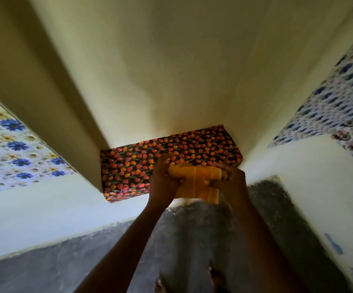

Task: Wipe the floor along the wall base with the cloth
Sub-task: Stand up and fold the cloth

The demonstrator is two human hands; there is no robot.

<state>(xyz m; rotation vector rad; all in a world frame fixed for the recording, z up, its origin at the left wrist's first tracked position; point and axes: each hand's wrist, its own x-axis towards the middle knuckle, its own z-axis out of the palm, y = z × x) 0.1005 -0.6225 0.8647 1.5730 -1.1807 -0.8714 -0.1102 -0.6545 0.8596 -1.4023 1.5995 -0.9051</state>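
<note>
Fingers of the left hand (164, 178) and right hand (230, 180) curl tightly around a bunched yellow cloth (198, 182), held up between them, off the dark floor (65, 261). Behind it, a floral shelf (141, 166) meets pale walls (171, 70).

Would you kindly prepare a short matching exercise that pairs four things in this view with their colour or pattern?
Things:
1. cloth
2. floor
3. ledge straight ahead
4. surface at far left

Descriptions:
A. dark grey, speckled
B. blue and yellow flowers on white
C. yellow-orange, bunched between the left hand and right hand
D. red and orange tulips on black

Pairs: 1-C, 2-A, 3-D, 4-B
</note>
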